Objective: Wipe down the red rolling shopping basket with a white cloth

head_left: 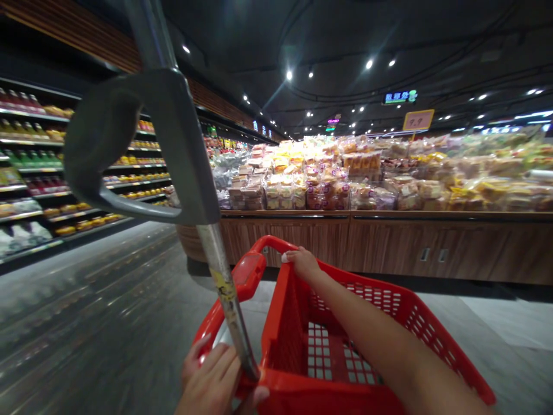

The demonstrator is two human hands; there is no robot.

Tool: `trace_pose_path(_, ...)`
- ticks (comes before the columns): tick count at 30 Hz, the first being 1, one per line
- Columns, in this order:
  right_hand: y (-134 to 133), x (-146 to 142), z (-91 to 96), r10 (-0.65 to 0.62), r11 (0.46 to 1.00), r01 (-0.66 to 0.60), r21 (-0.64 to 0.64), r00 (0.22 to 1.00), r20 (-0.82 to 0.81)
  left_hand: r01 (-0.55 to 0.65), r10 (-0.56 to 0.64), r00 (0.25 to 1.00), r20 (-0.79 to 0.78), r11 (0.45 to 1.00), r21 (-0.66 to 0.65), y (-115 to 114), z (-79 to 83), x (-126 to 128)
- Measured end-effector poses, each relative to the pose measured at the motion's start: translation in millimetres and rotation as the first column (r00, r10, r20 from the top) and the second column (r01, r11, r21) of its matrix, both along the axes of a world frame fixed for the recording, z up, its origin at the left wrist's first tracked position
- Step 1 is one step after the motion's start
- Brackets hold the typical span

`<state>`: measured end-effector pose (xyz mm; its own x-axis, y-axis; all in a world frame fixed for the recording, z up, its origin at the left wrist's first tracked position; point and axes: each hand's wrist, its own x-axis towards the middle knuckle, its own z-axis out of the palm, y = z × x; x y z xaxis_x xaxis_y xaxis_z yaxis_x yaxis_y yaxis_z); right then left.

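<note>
A red plastic shopping cart (384,389) stands in front of me, its perforated basket bottom showing. My left hand (211,374) is closed around the near side of its red handle frame, beside the foot of a metal pole (224,288). This pole leans up to the left and carries a grey plastic loop handle (194,150). My right arm reaches across the basket, and my right hand (302,262) is closed on the cart's red edge at the far end of the handle. A red pad (249,274) sits on the handle bar between both hands.
Beyond the cart runs a wood-panelled display counter (285,233) piled with bagged breads and snacks (326,187). A yellow price sign (418,120) rises above it. Lit shelves (34,138) with bottles and fruit line the left. Grey tiled floor (108,311) lies between.
</note>
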<state>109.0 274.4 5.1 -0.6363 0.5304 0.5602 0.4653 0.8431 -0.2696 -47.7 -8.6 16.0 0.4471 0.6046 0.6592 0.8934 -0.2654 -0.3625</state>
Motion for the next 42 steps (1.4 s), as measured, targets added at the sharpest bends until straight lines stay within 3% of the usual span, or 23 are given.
trace_pose_path(9, -64, 19, -11.3, 0.237, 0.97, -0.242, 0.024, 0.962, 0.133, -0.006, 0.015, 0.995, 0.103, 0.996, -0.088, 1, -2.4, 1)
trace_pose_path(15, -91, 25, -7.2, 0.196, 0.975, -0.209, 0.072, 0.969, 0.149, -0.029, 0.06, 0.982, 0.177, 0.985, -0.17, 1, -3.7, 3)
trace_pose_path(20, -120, 24, -10.3, 0.367, 0.913, -0.397, 0.098, 0.902, 0.228, -0.017, 0.073, 0.971, 0.227, 0.971, -0.24, 2, -3.7, 2)
trace_pose_path(26, -121, 19, -9.3, 0.174, 0.974, -0.189, 0.128, 0.977, 0.121, 0.003, 0.061, 0.964, 0.258, 0.971, -0.241, 5, 3.0, 4)
trace_pose_path(31, -143, 18, -12.0, 0.365, 0.911, -0.393, 0.123, 0.909, 0.204, 0.03, 0.032, 0.967, 0.254, 0.971, -0.235, 9, 4.5, -1)
trace_pose_path(33, -145, 20, -11.7, 0.384, 0.906, -0.41, 0.102, 0.9, 0.205, 0.023, 0.053, 0.96, 0.274, 0.964, -0.265, 12, 4.5, -3)
trace_pose_path(38, -148, 16, -7.0, 0.24, 0.967, -0.25, 0.054, 0.96, 0.143, 0.004, 0.107, 0.945, 0.309, 0.941, -0.339, 24, 7.0, -8)
trace_pose_path(42, -174, 15, -2.3, 0.165, 0.985, -0.166, 0.04, 0.986, 0.024, -0.003, 0.112, 0.946, 0.302, 0.94, -0.341, 31, 8.1, -12)
